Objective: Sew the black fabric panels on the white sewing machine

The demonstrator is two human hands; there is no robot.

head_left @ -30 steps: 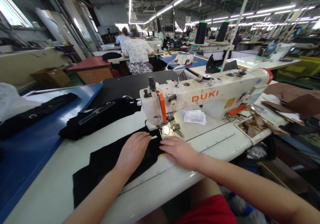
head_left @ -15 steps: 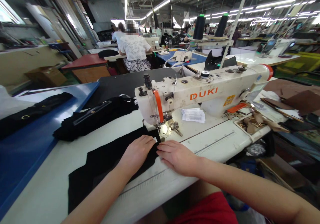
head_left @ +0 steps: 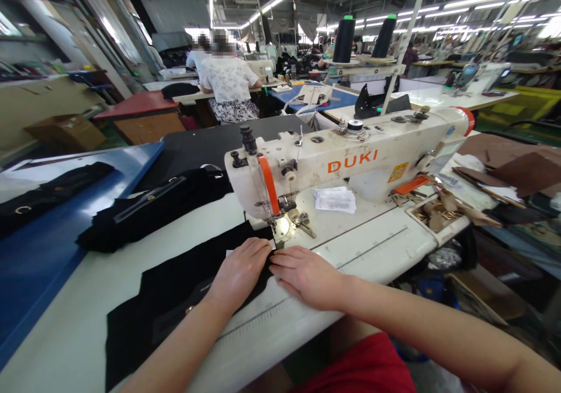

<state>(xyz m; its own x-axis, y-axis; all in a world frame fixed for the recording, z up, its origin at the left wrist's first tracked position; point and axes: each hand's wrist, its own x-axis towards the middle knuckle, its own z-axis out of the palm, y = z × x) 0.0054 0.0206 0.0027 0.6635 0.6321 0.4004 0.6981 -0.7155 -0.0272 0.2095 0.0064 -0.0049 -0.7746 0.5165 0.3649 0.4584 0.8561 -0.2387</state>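
Note:
Black fabric [head_left: 175,270] lies flat on the white sewing table, its right edge at the needle area of a white sewing machine [head_left: 307,156]. My left hand [head_left: 245,270] rests on the fabric with its fingers together, pressing it near the presser foot. Against the fabric's right edge my right hand [head_left: 304,276] has its fingers closed, with the tips touching the cloth beside the left fingertips. A small white label [head_left: 272,244] shows at the left fingertips. The machine's lamp lights the round needle plate [head_left: 281,227].
Folded black pieces [head_left: 153,206] lie behind the fabric, others on a blue board [head_left: 48,241] at left. White labels [head_left: 334,200] sit on the machine bed, a tray of metal parts [head_left: 438,214] at right. A person [head_left: 228,80] sits ahead, facing away.
The view has shifted slightly, so the machine and table appear further left. Beside my left wrist, a gold-coloured ring and more of a white piece on the fabric now show. Both hands keep their places.

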